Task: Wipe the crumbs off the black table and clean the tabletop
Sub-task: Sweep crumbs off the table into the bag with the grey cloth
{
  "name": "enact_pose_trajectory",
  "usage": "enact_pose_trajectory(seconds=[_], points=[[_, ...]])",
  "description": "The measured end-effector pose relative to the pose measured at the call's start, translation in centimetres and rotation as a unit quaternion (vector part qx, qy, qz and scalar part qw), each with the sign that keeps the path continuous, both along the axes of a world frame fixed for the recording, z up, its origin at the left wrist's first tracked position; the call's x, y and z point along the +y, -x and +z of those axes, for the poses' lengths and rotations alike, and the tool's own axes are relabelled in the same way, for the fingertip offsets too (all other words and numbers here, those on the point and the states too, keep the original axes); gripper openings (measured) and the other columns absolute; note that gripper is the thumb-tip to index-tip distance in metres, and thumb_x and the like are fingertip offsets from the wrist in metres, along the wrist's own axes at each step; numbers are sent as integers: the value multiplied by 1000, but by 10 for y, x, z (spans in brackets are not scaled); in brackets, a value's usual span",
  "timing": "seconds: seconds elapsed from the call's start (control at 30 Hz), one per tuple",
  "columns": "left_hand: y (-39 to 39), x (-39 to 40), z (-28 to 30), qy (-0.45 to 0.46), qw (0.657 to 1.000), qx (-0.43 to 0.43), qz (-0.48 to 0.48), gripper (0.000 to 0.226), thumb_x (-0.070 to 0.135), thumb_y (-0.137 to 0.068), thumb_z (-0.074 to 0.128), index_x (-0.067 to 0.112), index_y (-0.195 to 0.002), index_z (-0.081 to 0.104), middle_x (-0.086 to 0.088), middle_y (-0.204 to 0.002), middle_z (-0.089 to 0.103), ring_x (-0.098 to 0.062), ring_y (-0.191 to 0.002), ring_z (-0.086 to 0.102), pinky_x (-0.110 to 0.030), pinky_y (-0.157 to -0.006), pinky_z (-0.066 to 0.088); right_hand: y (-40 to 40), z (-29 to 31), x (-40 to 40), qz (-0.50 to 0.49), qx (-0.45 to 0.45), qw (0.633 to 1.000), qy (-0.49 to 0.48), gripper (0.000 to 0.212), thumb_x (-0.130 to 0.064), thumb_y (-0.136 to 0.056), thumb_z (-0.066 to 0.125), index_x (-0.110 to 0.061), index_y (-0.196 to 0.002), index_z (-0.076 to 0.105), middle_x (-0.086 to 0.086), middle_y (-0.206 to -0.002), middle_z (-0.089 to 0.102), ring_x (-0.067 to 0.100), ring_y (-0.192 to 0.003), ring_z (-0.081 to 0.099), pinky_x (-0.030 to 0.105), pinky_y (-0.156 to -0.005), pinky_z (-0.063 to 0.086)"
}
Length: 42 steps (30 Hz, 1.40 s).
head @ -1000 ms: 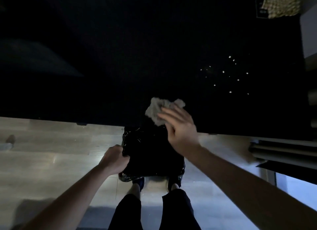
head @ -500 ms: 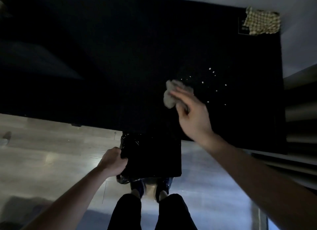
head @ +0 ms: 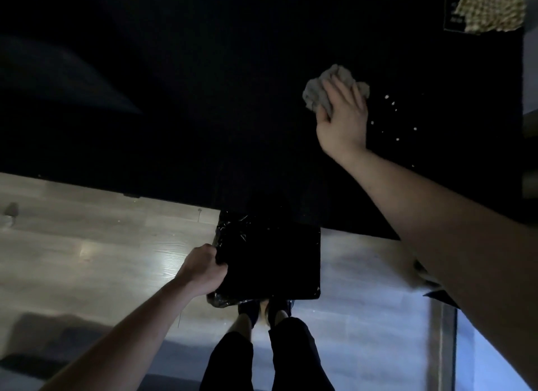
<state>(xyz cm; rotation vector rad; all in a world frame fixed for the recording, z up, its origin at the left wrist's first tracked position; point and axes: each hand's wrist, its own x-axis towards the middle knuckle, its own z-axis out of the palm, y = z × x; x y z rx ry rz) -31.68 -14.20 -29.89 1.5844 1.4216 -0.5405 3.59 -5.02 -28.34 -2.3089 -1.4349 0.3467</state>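
The black table [head: 203,99] fills the upper part of the view. Pale crumbs [head: 393,111] lie scattered on it at the right. My right hand [head: 343,114] presses a crumpled grey cloth [head: 323,90] flat on the tabletop, just left of the crumbs. My left hand [head: 203,269] grips the left rim of a black bin lined with a shiny black bag [head: 267,262], held below the table's near edge.
A checked cloth [head: 492,7] lies on a dark box at the table's far right corner. Pale wooden floor [head: 87,245] runs under the near edge. My legs and shoes [head: 262,318] stand behind the bin. Shelves or steps show at the right edge.
My right hand has slid the grey cloth away from the near edge, up and to the right, reaching the crumbs. The left hand keeps its hold on the bin.
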Motion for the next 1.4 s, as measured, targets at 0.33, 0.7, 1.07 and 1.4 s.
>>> enact_pose_trajectory(seconds=[0.33,0.7,1.07,1.4], points=[[7,-5,16,10,1000,16,1,27,22,-81,56,12,-57,48,1,-57,56,-15,-49,52,-23,-43,33,130,11,-157,186,114,976,-19,52,-6,-97,55,-27,-144,62,-10,-156,52,18,-155,32,40,-125,29],[-7,-12,27,-3,1000,-5,-23,27,22,-81,56,13,-57,49,2,-53,54,-14,-46,50,-26,-43,34,77,75,-172,54,291,950,-100,48,6,-102,51,-16,-144,62,-9,-153,55,6,-147,45,34,-122,37],[-14,-20,25,-8,999,-16,-27,28,23,-84,56,13,-57,50,2,-53,56,-15,-46,51,-24,-44,35,-43,17,-143,-126,4,992,3,50,-12,-98,52,-20,-147,58,-1,-156,53,24,-149,44,42,-123,36],[-9,-33,21,5,1000,-11,-17,24,19,-82,55,11,-59,53,-1,-52,58,-17,-46,54,-27,-44,36,103,29,-204,101,135,986,7,55,-1,-96,50,-26,-144,63,-11,-151,57,15,-149,43,43,-121,39]])
